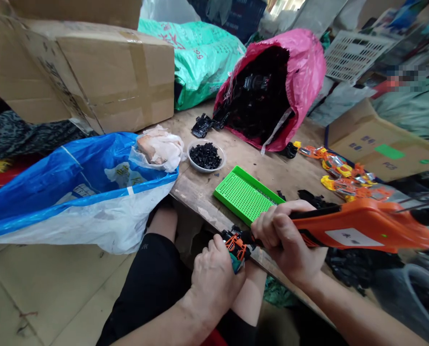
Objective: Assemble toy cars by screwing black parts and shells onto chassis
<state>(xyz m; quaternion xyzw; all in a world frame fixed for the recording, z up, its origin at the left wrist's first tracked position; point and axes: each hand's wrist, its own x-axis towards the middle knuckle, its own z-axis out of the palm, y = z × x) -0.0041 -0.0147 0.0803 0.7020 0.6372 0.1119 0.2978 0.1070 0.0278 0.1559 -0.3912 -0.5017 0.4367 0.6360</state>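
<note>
My left hand (214,274) is closed around a small orange, black and teal toy vehicle part (236,246), held above my lap by the table edge. In my right hand (289,240) is an orange electric screwdriver (365,226), gripped near its front end. Its tip points left at the toy part, and whether it touches a screw is hidden. Just beyond my hands lies a bright green perforated tray (248,196) with small bits at its right side. A white bowl of small black parts (205,156) stands behind the tray.
A pink sack (308,72) spills black parts at the back. Orange and yellow toy pieces (340,170) lie right, before a cardboard box (373,139). A blue-and-white sack (128,211) hangs open at the left table edge. Another carton (116,77) and a green sack (200,57) stand behind.
</note>
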